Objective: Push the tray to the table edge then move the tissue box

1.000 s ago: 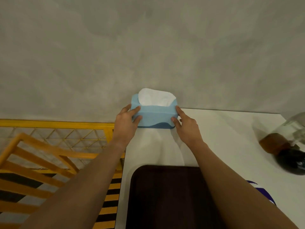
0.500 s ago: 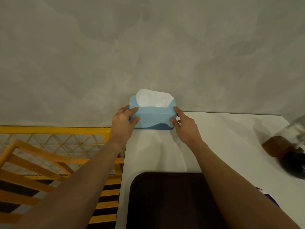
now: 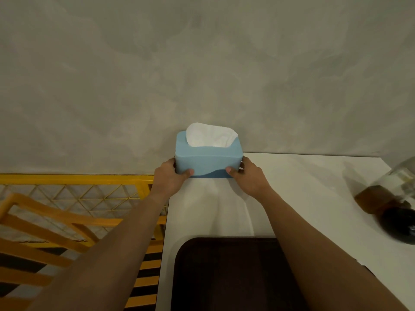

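Note:
A light blue tissue box (image 3: 207,159) with a white tissue sticking out of its top stands at the far left corner of the white table (image 3: 303,198), against the grey wall. My left hand (image 3: 169,179) grips its left end and my right hand (image 3: 248,177) grips its right end, thumbs on the front face. A dark brown tray (image 3: 224,277) lies at the near edge of the table, below my forearms, partly covered by my right arm.
A glass jar (image 3: 390,198) with brown contents and a dark lid lies tilted at the right edge of the table. Left of the table stands a yellow wire rack (image 3: 74,194) and orange wooden slats (image 3: 40,232). The grey wall (image 3: 202,75) closes the far side.
Both hands have wrapped more tightly round the tissue box, thumbs now on its front. The box looks slightly nearer to me and larger in view.

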Available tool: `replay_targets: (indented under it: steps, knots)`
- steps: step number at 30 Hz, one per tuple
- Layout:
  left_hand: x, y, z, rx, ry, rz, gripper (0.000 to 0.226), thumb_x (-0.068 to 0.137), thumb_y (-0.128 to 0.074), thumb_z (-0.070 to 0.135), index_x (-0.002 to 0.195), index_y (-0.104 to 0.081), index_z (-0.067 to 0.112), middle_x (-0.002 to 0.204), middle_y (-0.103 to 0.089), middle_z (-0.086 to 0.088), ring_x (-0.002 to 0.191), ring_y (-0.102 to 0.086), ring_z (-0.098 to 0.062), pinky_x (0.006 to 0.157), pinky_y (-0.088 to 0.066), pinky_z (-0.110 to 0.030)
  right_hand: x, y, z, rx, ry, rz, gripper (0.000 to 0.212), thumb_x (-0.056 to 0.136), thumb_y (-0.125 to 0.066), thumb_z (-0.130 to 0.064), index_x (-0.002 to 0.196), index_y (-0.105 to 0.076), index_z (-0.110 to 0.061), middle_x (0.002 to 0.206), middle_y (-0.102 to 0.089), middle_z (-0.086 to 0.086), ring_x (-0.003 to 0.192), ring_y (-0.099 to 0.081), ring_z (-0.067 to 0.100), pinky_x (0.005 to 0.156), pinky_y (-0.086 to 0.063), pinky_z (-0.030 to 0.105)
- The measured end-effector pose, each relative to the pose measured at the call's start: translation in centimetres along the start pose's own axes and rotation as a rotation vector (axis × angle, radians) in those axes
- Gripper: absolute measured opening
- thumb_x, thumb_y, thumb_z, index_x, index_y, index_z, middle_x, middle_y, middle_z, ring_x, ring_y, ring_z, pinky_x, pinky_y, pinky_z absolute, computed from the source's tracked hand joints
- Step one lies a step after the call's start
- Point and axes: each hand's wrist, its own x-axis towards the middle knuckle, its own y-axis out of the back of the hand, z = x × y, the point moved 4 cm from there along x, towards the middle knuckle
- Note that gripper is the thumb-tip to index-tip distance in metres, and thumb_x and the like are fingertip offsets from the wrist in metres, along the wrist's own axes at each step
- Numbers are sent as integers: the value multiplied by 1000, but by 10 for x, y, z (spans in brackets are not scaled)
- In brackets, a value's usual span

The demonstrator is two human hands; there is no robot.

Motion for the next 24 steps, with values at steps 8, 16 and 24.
replay_targets:
  steps: [8,16,24]
  knots:
    - [4,1,-1,55,18,-16,53,86,-78,41,122,-64,5,115,-70,-12,92,-59,-21,66,-42,-24,-2,-3,0,-34,16,12,61,98,-62,-44,145,-41,-12,137,-61,10,118,-62,32,89,-47,34]
    - [3,1,-3,26,36,0,52,85,-79,38,122,-64,4,115,-70,-14,95,-60,-24,72,-46,-29,-2,-6,0,-64,8,17,60,99,-59,-43,147,-38,-14,134,-62,11,114,-63,34,89,-49,39]
    - [-1,5,3,-9,83,-68,59,86,-78,40,129,-54,6,130,-63,-13,102,-56,-23,79,-47,-34,-9,1,-12,-101,11,-39,66,96,-66,-39,149,-34,-14,137,-59,12,120,-59,35,85,-42,33]
